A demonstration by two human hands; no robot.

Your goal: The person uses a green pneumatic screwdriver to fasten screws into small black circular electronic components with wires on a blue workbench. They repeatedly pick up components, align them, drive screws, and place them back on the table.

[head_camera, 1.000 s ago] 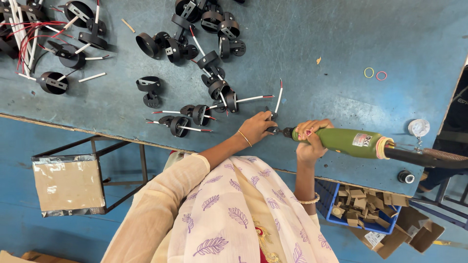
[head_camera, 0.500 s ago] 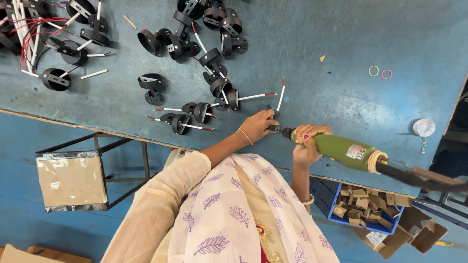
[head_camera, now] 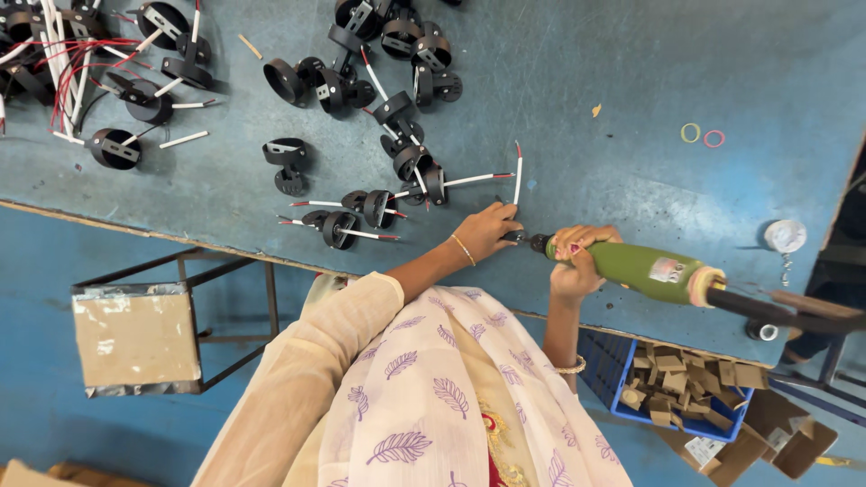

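Head view: both hands (head_camera: 532, 239) near table edge (head_camera: 135, 225).

We see our right hand (head_camera: 577, 257) wrapped around a green electric screwdriver (head_camera: 645, 269), its tip pointing at our left hand (head_camera: 487, 230), which pinches a small part on the blue tabletop (head_camera: 631, 135); what that part is, we cannot tell. Just beyond the left hand lie black round parts with white wires (head_camera: 374, 207), and more are scattered farther up. Two small rubber bands (head_camera: 702, 135) lie well apart to the side. A blue bin of cardboard pieces (head_camera: 667, 383) sits below the tabletop edge.
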